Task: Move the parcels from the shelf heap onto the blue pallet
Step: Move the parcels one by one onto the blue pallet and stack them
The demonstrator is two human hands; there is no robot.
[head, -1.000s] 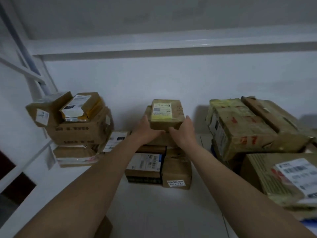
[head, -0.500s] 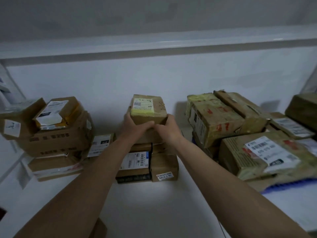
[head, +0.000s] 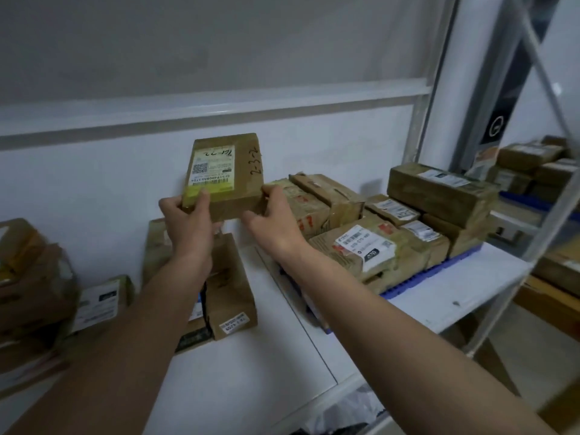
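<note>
Here both hands' fingers [head: 203,196] clasp the labelled parcel [head: 224,175] above the shelf heap [head: 230,287].

Two hands are showing — the left hand [head: 188,219] and the right hand [head: 271,222] — and together they are gripping one parcel [head: 224,175]; roughly three boxes are sitting in the middle stack [head: 230,293] beneath it, about seven are crowding the one blue pallet [head: 439,271] — the blurred left heap [head: 34,277] is resisting any count
</note>
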